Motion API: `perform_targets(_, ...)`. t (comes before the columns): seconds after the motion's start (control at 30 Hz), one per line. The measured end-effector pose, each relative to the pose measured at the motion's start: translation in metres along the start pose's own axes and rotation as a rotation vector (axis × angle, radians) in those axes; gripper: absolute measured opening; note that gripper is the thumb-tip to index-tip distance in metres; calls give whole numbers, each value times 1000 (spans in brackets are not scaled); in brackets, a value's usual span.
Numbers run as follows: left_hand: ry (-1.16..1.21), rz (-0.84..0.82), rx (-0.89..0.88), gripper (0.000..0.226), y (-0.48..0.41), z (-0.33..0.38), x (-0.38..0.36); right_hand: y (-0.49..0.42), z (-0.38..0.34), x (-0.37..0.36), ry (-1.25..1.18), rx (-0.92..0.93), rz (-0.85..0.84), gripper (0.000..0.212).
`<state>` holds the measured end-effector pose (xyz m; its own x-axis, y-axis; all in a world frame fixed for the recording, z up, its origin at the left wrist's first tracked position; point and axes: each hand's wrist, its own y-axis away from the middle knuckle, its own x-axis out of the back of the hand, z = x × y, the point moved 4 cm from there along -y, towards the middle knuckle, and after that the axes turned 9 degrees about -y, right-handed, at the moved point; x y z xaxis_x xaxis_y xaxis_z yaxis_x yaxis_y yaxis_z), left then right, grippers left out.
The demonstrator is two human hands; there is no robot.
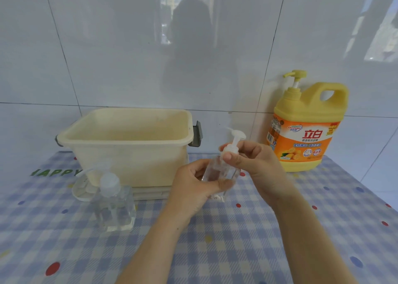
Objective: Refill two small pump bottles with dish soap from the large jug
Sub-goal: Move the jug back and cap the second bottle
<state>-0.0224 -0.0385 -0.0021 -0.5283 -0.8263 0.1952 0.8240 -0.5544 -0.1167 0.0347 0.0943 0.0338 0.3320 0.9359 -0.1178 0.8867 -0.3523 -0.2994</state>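
A: Status?
B: On the worktop, cream tub at the back. Yellow jug upright, back right, untouched. Second pump bottle front left, pump on.
A: Hands?
B: Left hand wraps the first bottle, tilted, mid-worktop. Right hand pinches its pump collar. Looks like unscrewing. Next: lift pump clear, then bottle mouth upright under the jug nozzle.
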Motion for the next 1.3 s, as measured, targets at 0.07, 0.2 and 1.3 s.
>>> perform_targets(0.07,-29,71,-21,31,0,0,1,-3,6,-3,57,55,138,52)
perform_targets(0.2,-25,55,0,31,-1,-3,1,-2,4,-4,110,48,161,48)
perform_targets(1.3,214,-324,198,47,4,-2,-5,11,-7,-2,-50,-198,-223,39)
